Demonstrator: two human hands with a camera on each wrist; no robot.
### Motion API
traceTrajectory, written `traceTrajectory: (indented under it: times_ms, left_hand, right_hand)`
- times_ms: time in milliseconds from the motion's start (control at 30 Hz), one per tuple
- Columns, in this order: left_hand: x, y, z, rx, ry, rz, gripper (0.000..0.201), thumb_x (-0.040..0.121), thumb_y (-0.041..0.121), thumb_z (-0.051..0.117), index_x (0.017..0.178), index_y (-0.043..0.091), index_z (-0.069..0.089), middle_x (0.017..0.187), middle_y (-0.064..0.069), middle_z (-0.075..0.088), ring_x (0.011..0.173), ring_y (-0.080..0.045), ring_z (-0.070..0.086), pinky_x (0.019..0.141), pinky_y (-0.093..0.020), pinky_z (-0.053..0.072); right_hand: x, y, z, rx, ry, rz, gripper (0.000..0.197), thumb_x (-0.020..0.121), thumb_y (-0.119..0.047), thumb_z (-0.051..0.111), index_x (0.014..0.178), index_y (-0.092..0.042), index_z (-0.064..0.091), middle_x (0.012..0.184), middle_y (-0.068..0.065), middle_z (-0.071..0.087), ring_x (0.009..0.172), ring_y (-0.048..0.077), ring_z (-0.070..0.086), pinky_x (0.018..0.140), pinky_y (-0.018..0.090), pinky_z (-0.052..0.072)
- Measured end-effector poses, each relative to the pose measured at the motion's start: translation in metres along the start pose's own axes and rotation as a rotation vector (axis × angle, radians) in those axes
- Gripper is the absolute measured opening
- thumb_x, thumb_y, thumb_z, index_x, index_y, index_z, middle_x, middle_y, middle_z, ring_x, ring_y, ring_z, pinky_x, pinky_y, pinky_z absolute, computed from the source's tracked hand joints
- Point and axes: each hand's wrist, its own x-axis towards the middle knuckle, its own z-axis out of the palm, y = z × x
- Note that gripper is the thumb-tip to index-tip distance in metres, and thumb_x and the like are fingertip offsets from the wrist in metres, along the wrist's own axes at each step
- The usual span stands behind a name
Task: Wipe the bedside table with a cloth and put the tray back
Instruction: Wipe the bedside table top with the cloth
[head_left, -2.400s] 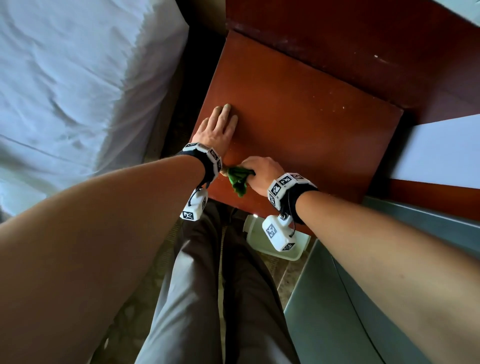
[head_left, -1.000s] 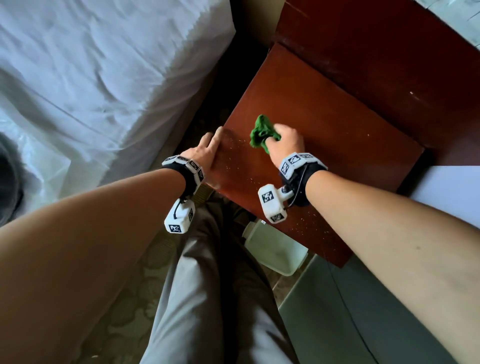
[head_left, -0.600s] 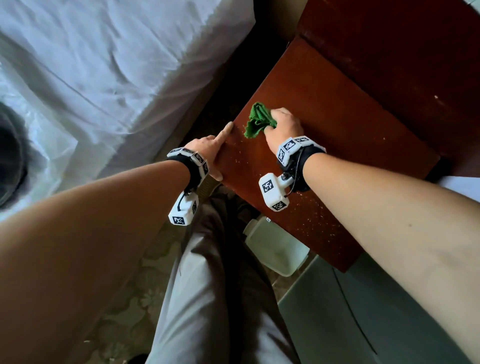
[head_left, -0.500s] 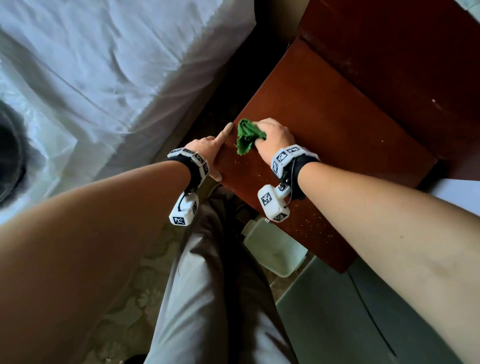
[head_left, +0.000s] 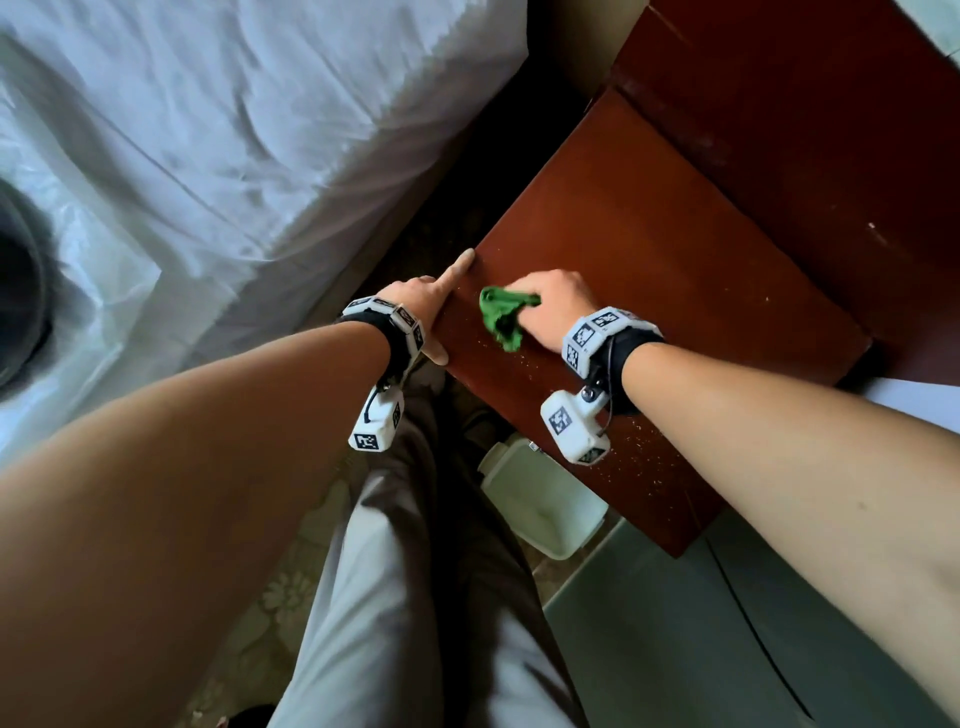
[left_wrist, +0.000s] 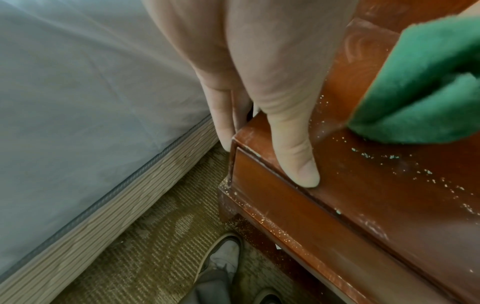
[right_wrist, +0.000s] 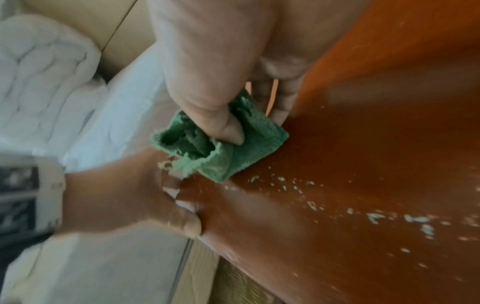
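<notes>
Tabletop (head_left: 649, 270): red-brown wood, pale crumbs along its near edge.
Left hand (head_left: 431, 306): fingers straight, bracing the corner.
Right hand (head_left: 553, 306): clutching the bunched cloth.
Cloth (head_left: 501, 317): on the tabletop beside the left hand.
Risk: crumbs probably spill onto the floor.

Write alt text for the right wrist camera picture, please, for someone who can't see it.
A right hand grips a folded green cloth and presses it on a reddish-brown bedside table strewn with pale crumbs. The left hand rests at the table's edge, with white bedding behind.
</notes>
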Motion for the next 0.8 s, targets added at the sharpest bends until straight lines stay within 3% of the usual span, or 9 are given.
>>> traceTrajectory:
  times_ms: [67,133,233,300,367,567,700,800]
  left_hand:
    - [0.0,-0.001,0.0,-0.014,0.004,0.009,0.147,0.054,0.036,0.093,0.142,0.05,-0.024,0.137,-0.006,0.05,0.117,-0.035,0.057,0.094,-0.045,0.049]
    - [-0.001,-0.003,0.0,-0.032,0.004,0.013,0.146,0.054,0.035,0.093,0.141,0.052,-0.023,0.138,-0.004,0.05,0.116,-0.034,0.057,0.093,-0.046,0.05]
    - [-0.002,-0.006,0.002,-0.053,0.022,0.022,0.144,0.054,0.036,0.093,0.142,0.052,-0.02,0.138,-0.002,0.05,0.115,-0.033,0.059,0.09,-0.046,0.052]
    - [-0.005,-0.01,0.006,-0.08,0.048,0.025,0.14,0.055,0.038,0.092,0.146,0.048,-0.013,0.138,-0.001,0.05,0.116,-0.032,0.058,0.092,-0.045,0.051]
    - [-0.008,-0.016,0.011,-0.123,0.081,0.03,0.131,0.058,0.039,0.09,0.15,0.045,-0.003,0.139,-0.002,0.05,0.119,-0.03,0.056,0.095,-0.044,0.05]
    - [-0.013,-0.034,0.021,-0.294,0.182,0.046,0.105,0.061,0.035,0.089,0.148,0.041,0.03,0.128,-0.002,0.062,0.111,-0.022,0.061,0.094,-0.037,0.05]
    - [-0.013,-0.035,0.021,-0.31,0.184,0.041,0.103,0.061,0.034,0.089,0.146,0.042,0.033,0.126,-0.002,0.064,0.111,-0.025,0.061,0.094,-0.039,0.05]
    - [-0.013,-0.037,0.023,-0.287,0.18,0.066,0.105,0.062,0.036,0.088,0.148,0.042,0.028,0.13,-0.003,0.061,0.111,-0.026,0.061,0.094,-0.04,0.05]
  right_hand:
    - [0.009,0.001,-0.01,0.033,0.221,0.026,0.037,0.079,-0.013,0.056,0.109,-0.025,0.072,0.105,-0.005,0.072,0.095,0.02,0.066,0.079,0.02,0.048]
    - [0.021,0.001,-0.016,0.04,0.385,0.056,0.034,0.079,-0.012,0.055,0.109,-0.018,0.071,0.106,0.0,0.069,0.096,0.024,0.063,0.078,0.026,0.047]
    - [0.038,-0.001,-0.019,0.049,0.452,0.142,0.032,0.078,-0.009,0.051,0.106,-0.01,0.067,0.11,0.004,0.063,0.1,0.027,0.06,0.079,0.032,0.046]
    - [0.044,-0.005,-0.014,0.04,0.425,0.166,0.032,0.08,-0.007,0.051,0.108,-0.008,0.066,0.117,0.004,0.062,0.105,0.028,0.058,0.085,0.035,0.048]
    - [0.045,-0.013,-0.009,0.037,0.407,0.143,0.032,0.08,-0.006,0.051,0.109,-0.009,0.066,0.12,0.002,0.062,0.107,0.027,0.058,0.086,0.032,0.047]
    - [0.036,-0.036,0.01,-0.031,0.162,-0.011,0.039,0.081,-0.011,0.053,0.112,-0.027,0.07,0.114,-0.01,0.069,0.103,0.02,0.063,0.083,0.02,0.046]
    - [0.019,-0.034,0.024,-0.118,0.021,-0.123,0.035,0.083,-0.013,0.055,0.106,-0.033,0.071,0.111,-0.016,0.068,0.096,0.017,0.064,0.08,0.024,0.052]
    - [0.007,-0.027,0.025,-0.217,-0.107,-0.204,0.042,0.082,-0.009,0.053,0.109,-0.035,0.07,0.118,-0.018,0.064,0.101,0.018,0.062,0.088,0.03,0.052]
